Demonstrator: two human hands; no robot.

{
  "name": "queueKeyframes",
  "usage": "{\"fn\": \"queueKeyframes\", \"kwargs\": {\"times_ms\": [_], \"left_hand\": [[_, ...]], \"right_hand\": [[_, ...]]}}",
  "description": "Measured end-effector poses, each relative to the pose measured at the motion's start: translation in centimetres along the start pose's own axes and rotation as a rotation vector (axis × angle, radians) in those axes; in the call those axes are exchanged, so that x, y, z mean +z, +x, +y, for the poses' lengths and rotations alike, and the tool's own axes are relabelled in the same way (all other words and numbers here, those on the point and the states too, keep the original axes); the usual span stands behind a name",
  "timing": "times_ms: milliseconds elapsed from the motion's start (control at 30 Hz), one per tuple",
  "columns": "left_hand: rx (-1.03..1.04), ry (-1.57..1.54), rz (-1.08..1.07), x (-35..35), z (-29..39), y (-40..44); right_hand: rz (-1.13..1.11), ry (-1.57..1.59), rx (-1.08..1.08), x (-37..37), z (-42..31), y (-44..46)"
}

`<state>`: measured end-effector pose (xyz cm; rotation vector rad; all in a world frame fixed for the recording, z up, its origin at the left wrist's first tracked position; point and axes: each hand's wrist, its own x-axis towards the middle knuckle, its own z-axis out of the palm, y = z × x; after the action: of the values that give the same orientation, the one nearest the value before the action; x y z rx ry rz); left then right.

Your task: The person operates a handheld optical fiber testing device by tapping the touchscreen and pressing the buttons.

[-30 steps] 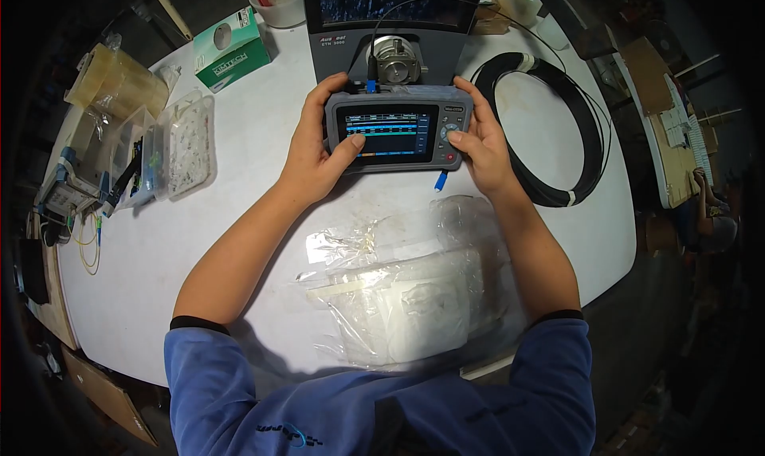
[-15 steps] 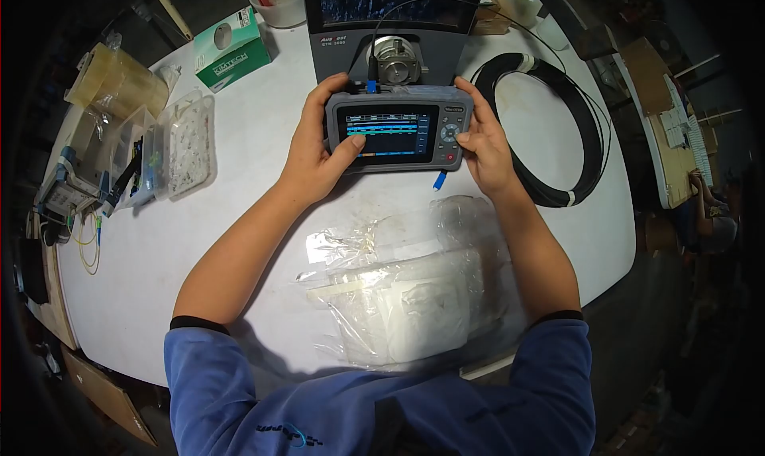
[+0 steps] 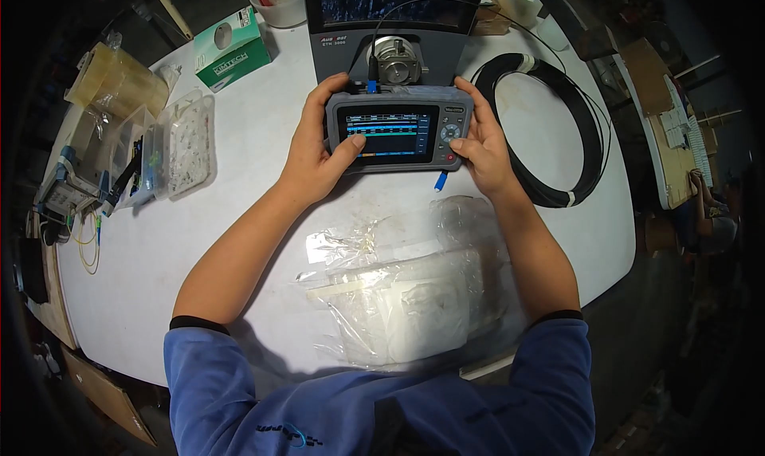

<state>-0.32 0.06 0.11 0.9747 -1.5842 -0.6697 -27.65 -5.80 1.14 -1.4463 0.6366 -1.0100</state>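
A grey handheld OTDR tester (image 3: 390,167) with a lit screen is held tilted up between both hands. My left hand (image 3: 315,153) is closed round its left end, the thumb lying over the screen's lower left. My right hand (image 3: 488,155) grips the other end, its thumb at the lower part of the round button pad (image 3: 452,131). On the tester's top edge, a blue connector (image 3: 371,86) is plugged in, with a thin black cable rising from it. A loose blue connector (image 3: 440,182) shows just below the tester's lower right edge.
A coil of black cable (image 3: 590,157) lies to the right. Behind the tester stands a dark monitor unit (image 3: 343,57). Clear plastic bags (image 3: 422,312) lie in front of me. At left are a Kimtech wipes box (image 3: 233,64) and a plastic parts box (image 3: 191,149). Another person sits far right.
My right thumb has shifted slightly down and left on the tester's buttons. The left hand and the tester stay where they were.
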Motion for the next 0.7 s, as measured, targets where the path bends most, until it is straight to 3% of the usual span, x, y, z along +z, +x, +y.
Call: {"fn": "queueKeyframes", "kwargs": {"times_ms": [700], "left_hand": [[-0.015,0.008,-0.004,-0.07,0.14,0.01]], "right_hand": [[0.019,-0.027,-0.003,0.24,-0.07,-0.04]]}}
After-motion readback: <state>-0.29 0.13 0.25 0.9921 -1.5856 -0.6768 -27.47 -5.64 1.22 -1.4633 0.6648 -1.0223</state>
